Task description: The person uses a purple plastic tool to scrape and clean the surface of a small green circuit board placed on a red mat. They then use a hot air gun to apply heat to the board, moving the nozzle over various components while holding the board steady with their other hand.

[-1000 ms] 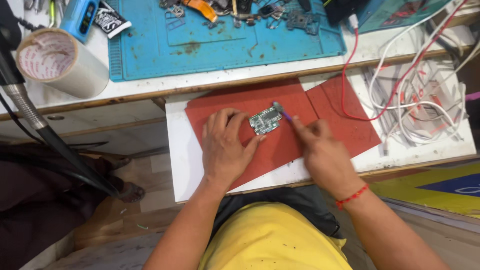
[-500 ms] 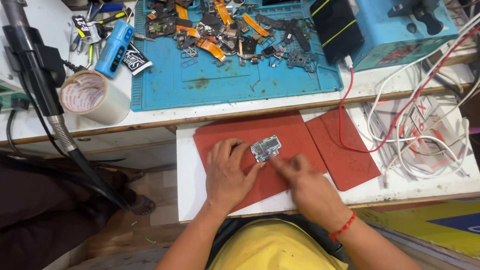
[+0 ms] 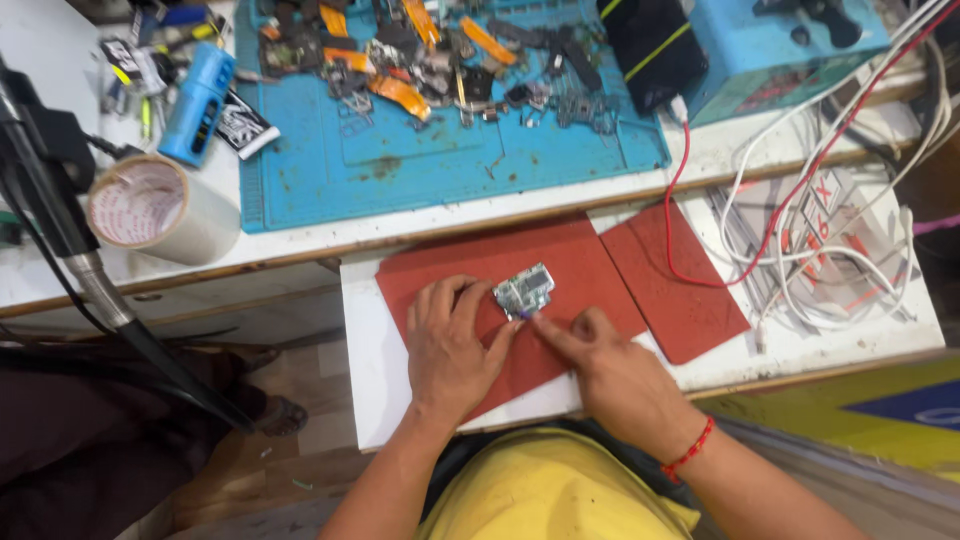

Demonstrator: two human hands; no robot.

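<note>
- Small circuit board (image 3: 524, 291), silvery-green, just below the centre of the frame, flat on the larger red mat (image 3: 590, 270); long axis tilted, running from lower left to upper right.
- Directly above both hands in the frame, at the fingertips of each; no gap visible between board and fingers.
- Left hand (image 3: 452, 345) lower left of the board, palm down on the mat, fingers spread and mostly straight, pressing against the board's lower-left edge rather than wrapped around it; nothing enclosed in the hand.
- Right hand (image 3: 610, 375) lower right of the board, loosely curled, forefinger extended up and left to the board's lower edge; a small purplish tip at that point, possibly a thin tool, too small to confirm.
- Both hands about equally near; left with the broader contact, right touching at one point only.
- Red thread bracelet (image 3: 688, 452) on the right wrist, towards the lower right.
- Smaller red mat (image 3: 680, 290) right of the larger, partly overlapped, with a red wire (image 3: 672, 215) across it.
- White pull-out shelf (image 3: 365, 370) beneath both mats.
- Blue work mat (image 3: 440, 160) in the upper middle, strewn with small phone parts (image 3: 430, 60).
- Roll of tape (image 3: 160, 208) at upper left; tangle of white cables (image 3: 830, 260) at right.
</note>
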